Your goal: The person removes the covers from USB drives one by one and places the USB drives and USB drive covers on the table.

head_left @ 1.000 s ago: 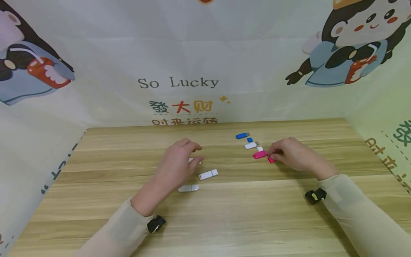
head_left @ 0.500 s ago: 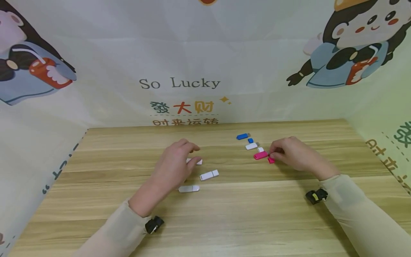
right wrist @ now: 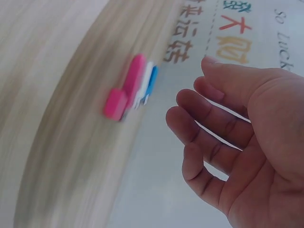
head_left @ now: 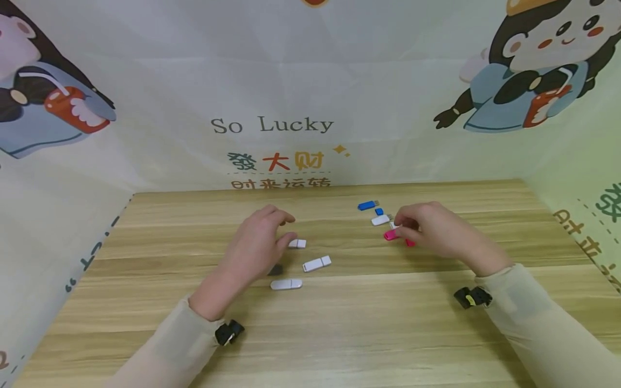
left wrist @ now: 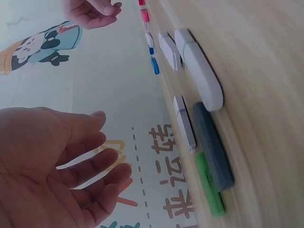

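Observation:
My left hand (head_left: 252, 242) hovers above the table with relaxed fingers, holding nothing. Below and around it lie three white USB sticks, one nearer the middle (head_left: 317, 263), plus a dark grey stick (left wrist: 213, 147) and a green stick (left wrist: 209, 185) seen in the left wrist view. My right hand (head_left: 439, 231) is raised over the pink USB stick (right wrist: 135, 78) and its separate pink cap (right wrist: 115, 103); its fingers are loosely bent with nothing between them. In the head view they partly hide the pink pieces and the white cap (head_left: 393, 224).
Beyond the pink stick lie an uncapped white USB stick (head_left: 380, 220) and an uncapped blue USB stick (head_left: 367, 206), with the blue cap (head_left: 379, 212) beside it. A printed cloth (head_left: 388, 97) walls the table (head_left: 368, 334) at the back and sides.
My right hand has let go of the pink cap, which stays on the table, and shifted slightly left. My left hand has drawn a little left, uncovering the dark stick and more of a white one.

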### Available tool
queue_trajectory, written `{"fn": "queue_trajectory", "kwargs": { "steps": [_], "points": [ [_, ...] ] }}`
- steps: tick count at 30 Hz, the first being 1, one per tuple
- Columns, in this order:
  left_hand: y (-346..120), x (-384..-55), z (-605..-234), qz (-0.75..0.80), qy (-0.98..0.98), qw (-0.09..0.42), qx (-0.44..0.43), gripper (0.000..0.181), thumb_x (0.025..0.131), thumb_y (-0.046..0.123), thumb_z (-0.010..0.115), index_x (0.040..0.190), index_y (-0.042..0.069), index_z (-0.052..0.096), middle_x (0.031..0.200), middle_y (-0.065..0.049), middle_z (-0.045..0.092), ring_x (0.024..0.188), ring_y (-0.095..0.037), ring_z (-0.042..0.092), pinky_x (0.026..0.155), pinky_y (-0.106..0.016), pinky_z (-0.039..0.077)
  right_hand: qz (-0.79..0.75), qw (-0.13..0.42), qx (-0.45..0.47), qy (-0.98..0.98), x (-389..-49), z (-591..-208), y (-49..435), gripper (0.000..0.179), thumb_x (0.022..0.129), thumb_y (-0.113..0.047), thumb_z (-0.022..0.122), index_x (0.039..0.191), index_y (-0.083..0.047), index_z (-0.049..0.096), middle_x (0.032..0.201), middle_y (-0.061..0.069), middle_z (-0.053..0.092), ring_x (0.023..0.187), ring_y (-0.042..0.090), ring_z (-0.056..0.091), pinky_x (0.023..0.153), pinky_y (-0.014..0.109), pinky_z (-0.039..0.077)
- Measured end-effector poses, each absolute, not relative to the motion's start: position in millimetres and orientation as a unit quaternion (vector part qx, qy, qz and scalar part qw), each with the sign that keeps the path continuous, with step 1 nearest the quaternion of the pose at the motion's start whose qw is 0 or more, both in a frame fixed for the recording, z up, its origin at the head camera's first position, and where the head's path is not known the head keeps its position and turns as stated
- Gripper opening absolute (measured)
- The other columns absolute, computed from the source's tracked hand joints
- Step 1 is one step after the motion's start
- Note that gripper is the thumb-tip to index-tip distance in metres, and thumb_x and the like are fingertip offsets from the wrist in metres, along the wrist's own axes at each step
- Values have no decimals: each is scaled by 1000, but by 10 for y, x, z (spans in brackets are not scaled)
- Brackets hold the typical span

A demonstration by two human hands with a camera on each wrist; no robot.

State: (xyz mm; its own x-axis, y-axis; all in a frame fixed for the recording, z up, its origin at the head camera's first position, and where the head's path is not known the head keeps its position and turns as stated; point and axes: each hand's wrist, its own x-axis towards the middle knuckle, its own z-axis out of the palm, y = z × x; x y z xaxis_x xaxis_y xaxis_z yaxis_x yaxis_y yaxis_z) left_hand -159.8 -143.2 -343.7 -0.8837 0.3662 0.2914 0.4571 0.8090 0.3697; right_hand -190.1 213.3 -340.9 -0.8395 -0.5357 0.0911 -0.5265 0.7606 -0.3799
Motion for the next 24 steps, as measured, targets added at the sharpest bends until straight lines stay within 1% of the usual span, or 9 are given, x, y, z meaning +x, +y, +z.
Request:
{"fn": "queue_trajectory", "kwargs": {
  "steps": [3,7,13,21,24],
  "points": [
    [-1446,-1624,-3436,-215,-948,94,-216,32,96,16,81,123,0,73,118,-14,70,111,-33,67,99,-49,55,-202,9,-287,936,-1872,-3377,2064,12,99,-13,77,107,-4,76,88,-5,73,75,11,62,75,39,58],
    [-1462,-1668,-3448,-203,-953,76,-213,33,97,17,80,125,0,73,121,-15,69,116,-34,66,103,-50,53,-204,5,-293,934,-1833,-3356,1970,15,99,-14,77,109,-3,76,86,-6,71,75,11,62,74,38,57],
    [-1451,-1765,-3469,-167,-961,26,-217,34,100,19,76,128,1,73,126,-15,69,121,-35,64,110,-49,49,-201,-3,-307,930,-1803,-3374,1836,18,100,-12,75,114,-1,76,91,-1,71,82,14,64,78,39,58],
    [-1411,-1902,-3537,-130,-966,-31,-223,33,99,18,76,129,2,73,123,-15,69,117,-35,65,106,-49,52,-196,-8,-320,927,-1797,-3431,1675,23,101,-17,76,118,-3,75,103,6,75,86,16,67,81,41,59],
    [-1391,-1916,-3543,-125,-966,-45,-221,34,99,18,77,129,2,73,122,-15,69,115,-35,66,105,-50,52,-195,-3,-322,926,-1790,-3437,1627,26,101,-18,75,121,-2,74,110,9,75,93,20,69,85,43,59]
  ]
}}
